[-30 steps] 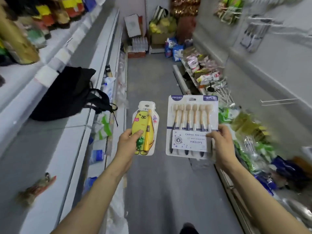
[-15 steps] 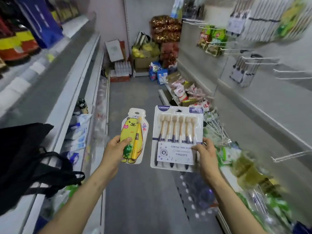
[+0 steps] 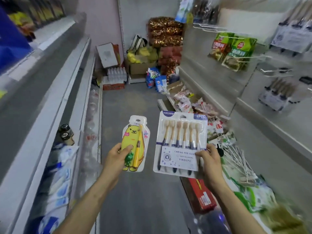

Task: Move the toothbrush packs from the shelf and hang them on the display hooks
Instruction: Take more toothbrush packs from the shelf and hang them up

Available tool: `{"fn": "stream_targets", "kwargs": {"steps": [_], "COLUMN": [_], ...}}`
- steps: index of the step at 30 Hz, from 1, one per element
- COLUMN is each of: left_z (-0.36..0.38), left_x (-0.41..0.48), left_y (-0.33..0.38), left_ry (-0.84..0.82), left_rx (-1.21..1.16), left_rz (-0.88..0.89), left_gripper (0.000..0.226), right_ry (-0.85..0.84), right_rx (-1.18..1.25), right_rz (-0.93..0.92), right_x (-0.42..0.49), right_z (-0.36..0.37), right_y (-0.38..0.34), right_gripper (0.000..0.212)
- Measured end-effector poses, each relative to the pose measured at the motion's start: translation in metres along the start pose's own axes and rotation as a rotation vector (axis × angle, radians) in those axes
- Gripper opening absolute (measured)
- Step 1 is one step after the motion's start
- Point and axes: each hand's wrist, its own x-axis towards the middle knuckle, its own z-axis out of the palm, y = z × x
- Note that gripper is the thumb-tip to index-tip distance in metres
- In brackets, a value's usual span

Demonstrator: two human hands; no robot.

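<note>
Holding a pack in each hand, we had the left hand (image 3: 118,156) pinching the yellow bear-shaped toothbrush pack (image 3: 135,137) by its lower half and the right hand (image 3: 211,160) gripping the six-brush pack (image 3: 181,132) at its lower right edge, both upright, hang holes (image 3: 183,116) topmost. The wire display hooks (image 3: 273,71) jutted from the panel (image 3: 211,68) up and to our right, nearer the right hand. Both packs were flat, glossy clear blisters on stiff card, probably light.

Yellow bear-print toothbrush pack (image 3: 134,142); white six-brush pack (image 3: 180,142) with navy handles.
</note>
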Motion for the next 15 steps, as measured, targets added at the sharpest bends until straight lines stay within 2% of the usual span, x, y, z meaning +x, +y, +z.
{"fn": "stream_targets", "kwargs": {"steps": [6, 10, 15], "left_z": [0.037, 0.090, 0.170], "left_x": [0.138, 0.212, 0.297], "left_y": [0.052, 0.081, 0.102], "left_ry": [-0.140, -0.251, -0.371], "left_rx": [0.051, 0.066, 0.088], "left_rz": [0.004, 0.022, 0.028], "left_gripper": [0.008, 0.008, 0.012], "right_ry": [0.130, 0.231, 0.333], "right_rx": [-0.025, 0.062, 0.158], "right_rz": [-0.040, -0.032, -0.046], "right_x": [0.091, 0.147, 0.231], "right_z": [0.034, 0.033, 0.016], "right_y": [-0.040, -0.052, -0.059], "right_gripper": [0.024, 0.032, 0.030]}}
